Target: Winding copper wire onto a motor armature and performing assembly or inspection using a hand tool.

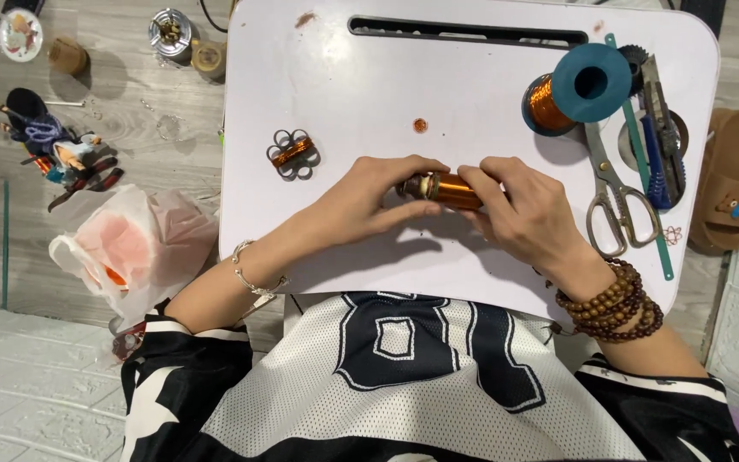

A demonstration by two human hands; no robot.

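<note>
Small copper-wound cylindrical coil [448, 189]: pinched endwise, left hand [368, 201] at nine o'clock, right hand [530, 214] at three; fingers closed around it. Advisable: firm, even grip.

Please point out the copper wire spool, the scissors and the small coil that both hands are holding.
copper wire spool [588, 84], head view, on its teal top flange.
scissors [613, 192], head view, on the metal handles.
small coil [453, 189], head view, on the copper winding between the fingers.

Scissors [616, 198], teal wire spool [576, 89], small wound coil [293, 154], plastic bag [134, 246] on floor.
</note>
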